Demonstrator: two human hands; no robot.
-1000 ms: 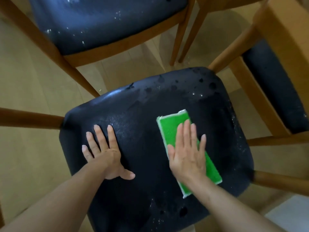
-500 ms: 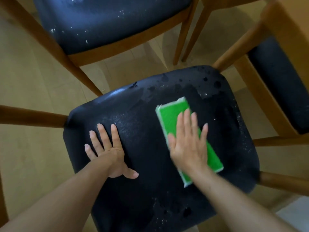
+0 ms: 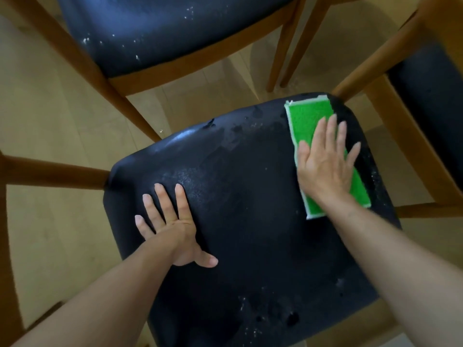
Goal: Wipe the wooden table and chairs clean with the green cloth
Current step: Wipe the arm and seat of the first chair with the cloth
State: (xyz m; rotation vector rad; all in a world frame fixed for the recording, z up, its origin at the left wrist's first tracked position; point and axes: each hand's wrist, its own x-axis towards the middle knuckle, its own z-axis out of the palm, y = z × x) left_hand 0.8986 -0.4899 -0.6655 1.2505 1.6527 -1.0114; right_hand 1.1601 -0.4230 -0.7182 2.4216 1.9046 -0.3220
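Note:
A folded green cloth [image 3: 309,116] lies on the far right part of a dark padded chair seat [image 3: 250,196]. My right hand [image 3: 324,161] presses flat on the cloth with fingers spread, covering its middle. My left hand [image 3: 172,224] rests flat and open on the seat's left side, holding nothing. The seat carries wet smears and white specks near its far edge and near front. Its wooden frame [image 3: 50,171] sticks out at the left.
A second dark-seated wooden chair [image 3: 162,33] stands beyond, speckled with white spots. A third chair [image 3: 426,108] is at the right, its wooden leg close to the cloth. Light wooden floor [image 3: 37,108] lies all around.
My right hand has pushed the green cloth away and to the right, from the seat's middle to its far right corner. My left hand has stayed in place on the seat.

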